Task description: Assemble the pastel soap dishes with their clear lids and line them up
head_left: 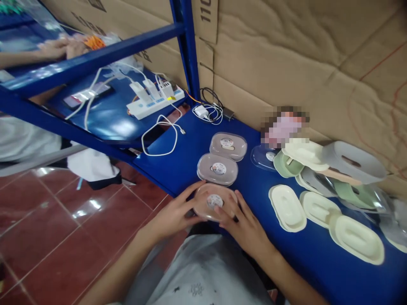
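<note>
Evidently, I had both hands on the same piece. My left hand (173, 214) and my right hand (243, 226) cupped a lidded oval soap box (213, 202) from either side, fingers spread and curled against its rim, so each hand gripped it rather than lay flat. The box sat at the near edge of the blue shelf (190, 148), just in front of my lap, its clear lid bearing a round sticker.

Just behind it lay two closed boxes (222, 159) of the same kind, one beyond the other and almost touching, which I took for finished pieces. If so, this one was the third, and I judged it nearly done, though I could not tell whether its lid was fully seated.

To the right plenty seemed left: three cream oval trays (321, 214) lay in a row, open side up, and behind them a loose heap of green, cream and grey parts (330, 169) with some clear lids among them.

Farther back a white power strip (155, 103) with chargers and cables rested on the lower shelf, and another person's hand (60, 47) showed at the upper left, well apart from mine.
</note>
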`<state>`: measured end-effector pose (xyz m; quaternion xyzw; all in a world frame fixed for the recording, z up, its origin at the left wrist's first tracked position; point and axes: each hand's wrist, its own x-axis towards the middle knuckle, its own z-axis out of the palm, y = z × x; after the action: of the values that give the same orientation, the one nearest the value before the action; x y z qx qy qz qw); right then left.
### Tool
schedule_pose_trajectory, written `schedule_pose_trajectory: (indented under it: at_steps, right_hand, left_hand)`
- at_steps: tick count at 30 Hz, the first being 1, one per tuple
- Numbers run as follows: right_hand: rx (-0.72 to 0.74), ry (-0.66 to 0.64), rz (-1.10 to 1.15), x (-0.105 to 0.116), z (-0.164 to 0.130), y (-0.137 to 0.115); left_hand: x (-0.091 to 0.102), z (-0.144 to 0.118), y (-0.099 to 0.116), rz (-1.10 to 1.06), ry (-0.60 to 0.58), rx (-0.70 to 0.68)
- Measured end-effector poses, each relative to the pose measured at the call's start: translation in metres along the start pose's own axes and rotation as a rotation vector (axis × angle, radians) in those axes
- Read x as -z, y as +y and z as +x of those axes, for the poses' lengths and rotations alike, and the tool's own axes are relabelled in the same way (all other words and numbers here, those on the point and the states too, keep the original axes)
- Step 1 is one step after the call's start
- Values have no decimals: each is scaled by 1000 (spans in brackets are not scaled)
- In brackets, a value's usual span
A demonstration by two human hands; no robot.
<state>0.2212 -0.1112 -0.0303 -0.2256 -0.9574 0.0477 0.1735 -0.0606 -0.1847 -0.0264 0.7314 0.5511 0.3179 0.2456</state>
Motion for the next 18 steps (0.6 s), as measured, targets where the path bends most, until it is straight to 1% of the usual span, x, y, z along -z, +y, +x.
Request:
schedule_pose_trajectory:
  at_steps: [4,6,9,11,14,16,18]
  right_hand:
    - [30,-33,-16,-2,33,14]
    - [44,-61,-20,-1,50,24]
    - [4,-77,-24,6,70,37]
    - [-31,-63,-27,13,75,41]
    - [-73,-59,-25,29,63,41]
    - [-156,-61,-35,40,40,41]
    - [-281,-33,-68,50,8,43]
  left_hand:
    - [12,10,-15,8,0,59]
    - [16,17,-22,34,13,62]
    - [20,27,-33,125,95,45]
    - [26,35,-41,172,138,40]
    - [39,45,-53,182,138,20]
    - [49,49,-58,190,126,15]
    - [56,51,-57,215,113,29]
